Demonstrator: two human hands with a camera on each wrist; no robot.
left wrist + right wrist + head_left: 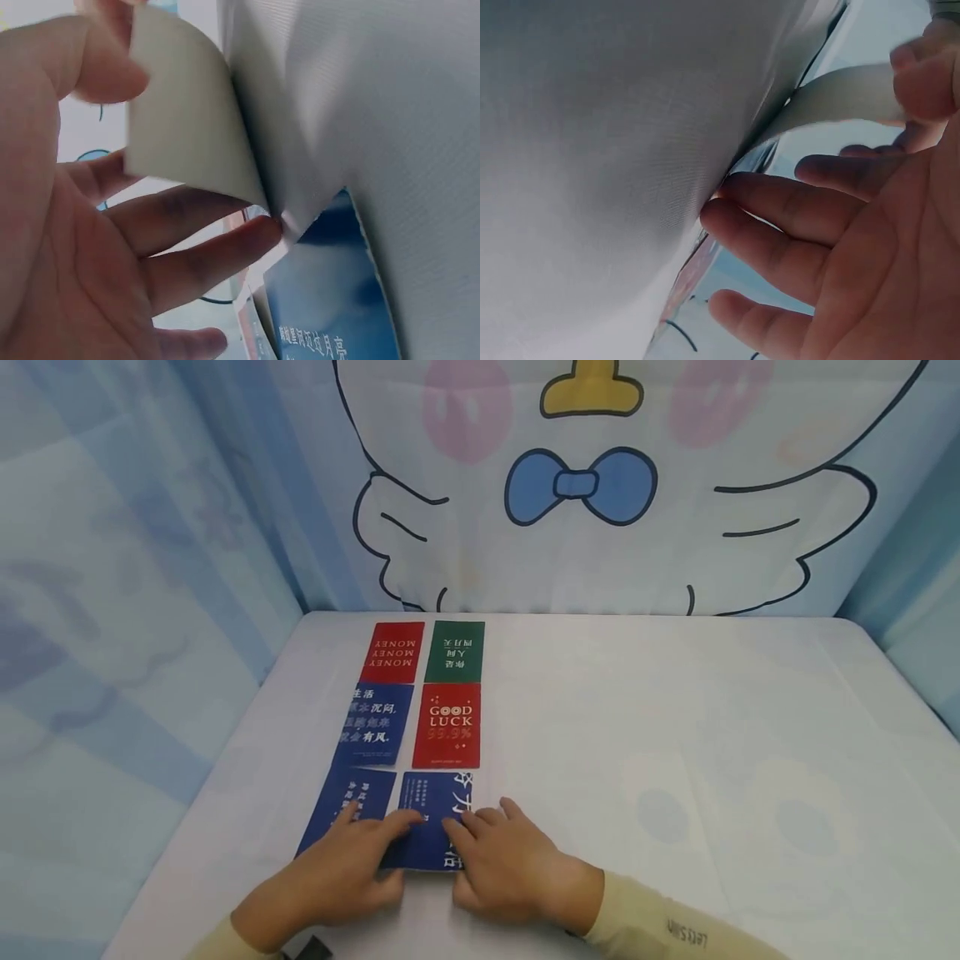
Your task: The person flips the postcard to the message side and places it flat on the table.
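At the table's near side, my left hand [347,867] and right hand [517,870] hold a blue card [429,842] with white characters by its near corners. Both wrist views show the card's pale underside bent upward, the thumbs against it and the other fingers beyond or beneath. Left of it lies another blue card [318,814], partly hidden by the left hand. Beyond are a blue card [375,727] with white writing and a red GOOD LUCK card [447,727]. At the far end lie a red MONEY card [392,653] and a green card [455,652].
The cards lie in two columns on the left part of a white-covered table [675,718]. Its rounded far edge meets a curtain [570,560] with a cartoon print. More blue curtain [127,610] hangs along the left side.
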